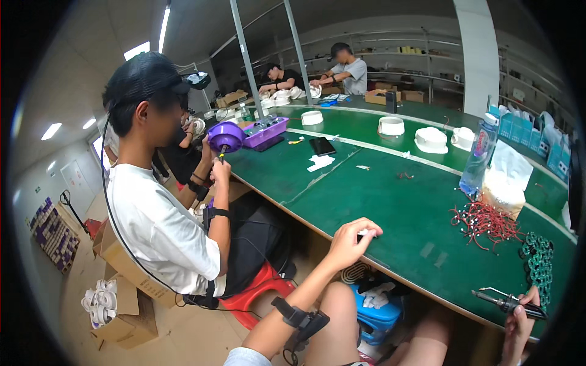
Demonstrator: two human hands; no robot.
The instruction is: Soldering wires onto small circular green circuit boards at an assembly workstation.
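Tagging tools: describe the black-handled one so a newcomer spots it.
Follow the near edge of the long green table to the picture's lower right. Beside the cluster of green rings, the right grip holds the black-handled tool. Its thin metal end, pointing left, sets it apart from the rings and red wires.

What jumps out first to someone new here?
The purple round housing that the co-worker in the white T-shirt holds up at left. Then the heap of red wires at the right of the green workbench, beside the green ring-shaped pieces. At lower right, the wearer's right hand holds a soldering iron.
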